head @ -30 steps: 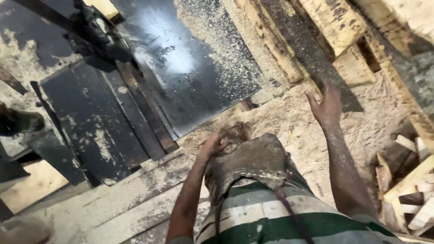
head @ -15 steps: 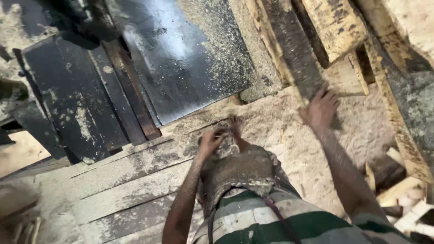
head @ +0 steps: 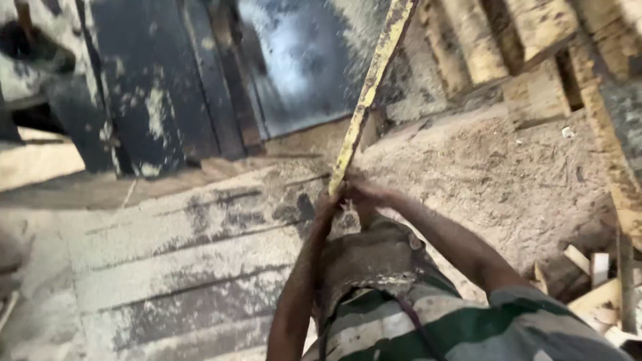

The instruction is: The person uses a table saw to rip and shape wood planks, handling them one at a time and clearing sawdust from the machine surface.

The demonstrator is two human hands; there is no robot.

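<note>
A long thin yellowish wooden strip (head: 369,93) runs from the top of the view down to my hands in front of my waist. My left hand (head: 329,204) grips its lower end from the left. My right hand (head: 366,195) closes on the same end from the right. Both hands meet just above my dusty trousers and striped shirt (head: 428,321). The strip crosses over a dark metal machine table (head: 294,60) dusted with sawdust.
Sawdust covers the floor (head: 508,174). Wooden floor planks (head: 187,267) lie at the left. Timber beams (head: 488,47) stand at the top right. A heap of wood offcuts (head: 602,281) lies at the right edge. Dark machine panels (head: 147,87) are at the upper left.
My right hand came in from the right and joined my left hand at my waist. Both hands now hold a long wooden strip that was not in them before.
</note>
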